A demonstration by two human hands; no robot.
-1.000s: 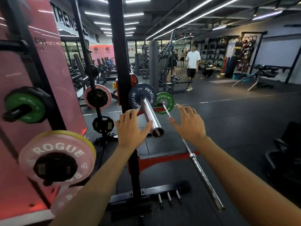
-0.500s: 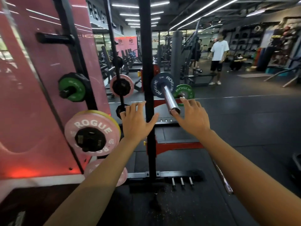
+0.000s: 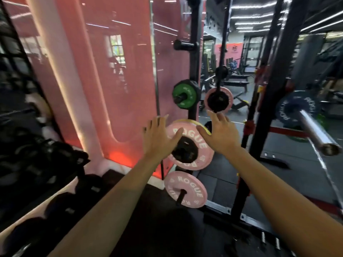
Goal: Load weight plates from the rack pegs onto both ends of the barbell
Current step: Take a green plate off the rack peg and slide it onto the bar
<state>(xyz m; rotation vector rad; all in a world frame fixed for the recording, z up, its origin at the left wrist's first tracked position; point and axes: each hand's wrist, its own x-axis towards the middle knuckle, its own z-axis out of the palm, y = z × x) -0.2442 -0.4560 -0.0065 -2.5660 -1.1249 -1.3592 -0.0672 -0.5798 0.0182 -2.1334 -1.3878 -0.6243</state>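
Note:
A pink ROGUE plate (image 3: 201,152) hangs on a rack peg at centre, with a small black plate (image 3: 183,150) in front of it and a yellow plate's edge behind. My left hand (image 3: 157,138) and my right hand (image 3: 220,134) reach toward it with fingers spread, one on each side, holding nothing. A second pink plate (image 3: 185,189) sits on the peg below. A green plate (image 3: 184,94) hangs higher up. The barbell sleeve (image 3: 315,131) juts out at right with a dark blue ROGUE plate (image 3: 297,108) on it.
The black rack upright (image 3: 194,58) stands against a pink mirrored wall (image 3: 115,80). Another pink plate (image 3: 219,99) hangs on a farther post. Black dumbbells (image 3: 61,191) line the floor at left. A second rack upright (image 3: 267,101) stands between plates and barbell.
The view has swung left, from the barbell end to the plate pegs. Both hands moved with it and now flank the pink plate, still holding nothing.

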